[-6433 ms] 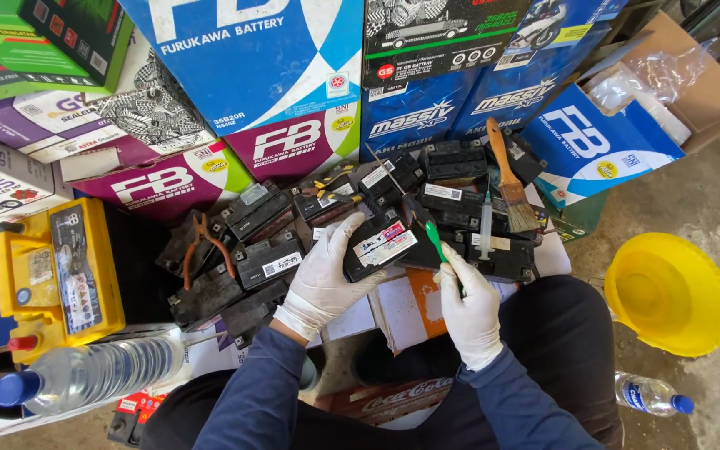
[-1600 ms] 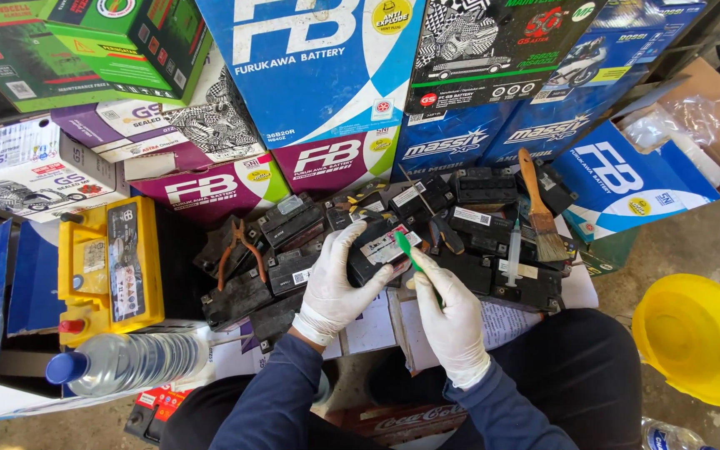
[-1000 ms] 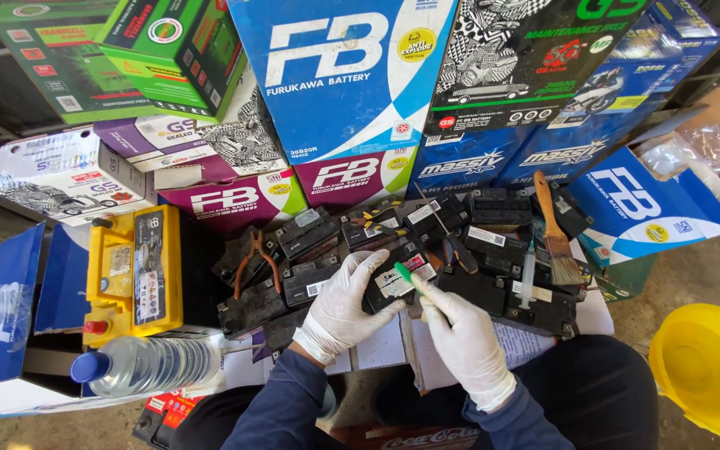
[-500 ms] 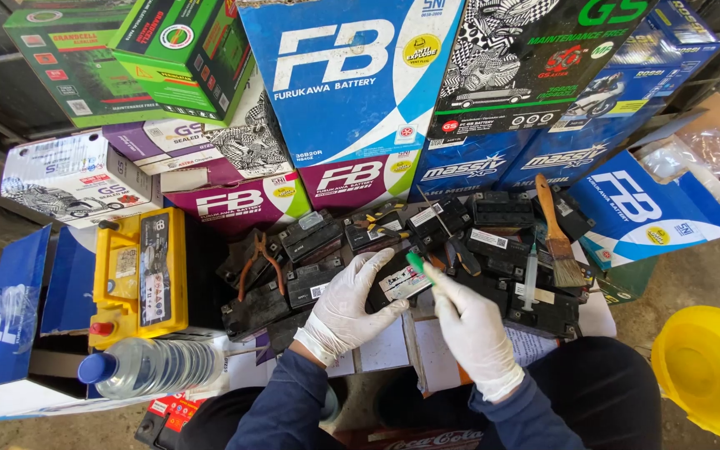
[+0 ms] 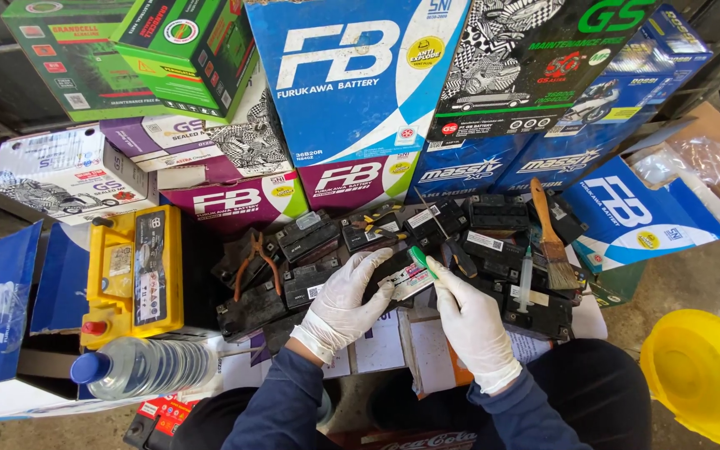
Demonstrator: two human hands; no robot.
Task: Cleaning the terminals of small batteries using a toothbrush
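Both my hands wear white gloves. My left hand (image 5: pixel 345 296) grips a small black battery (image 5: pixel 400 278) with a white and pink label, held over a pile of several black batteries (image 5: pixel 493 242). My right hand (image 5: pixel 470 310) pinches a thin green-handled tool (image 5: pixel 419 257) whose tip rests on top of that battery. My dark blue sleeves come up from the bottom of the view.
A yellow battery (image 5: pixel 135 267) stands at the left, with a clear water bottle (image 5: pixel 147 367) lying below it. Pliers (image 5: pixel 257 252), a paintbrush (image 5: pixel 547 242) and a syringe (image 5: pixel 526 279) lie on the pile. Stacked battery boxes (image 5: pixel 352 83) fill the back. A yellow funnel (image 5: pixel 706 375) sits at the right.
The view has drifted so the pile sits more to the right and lower. My hands stay on the same small battery, the green tool still at its top.
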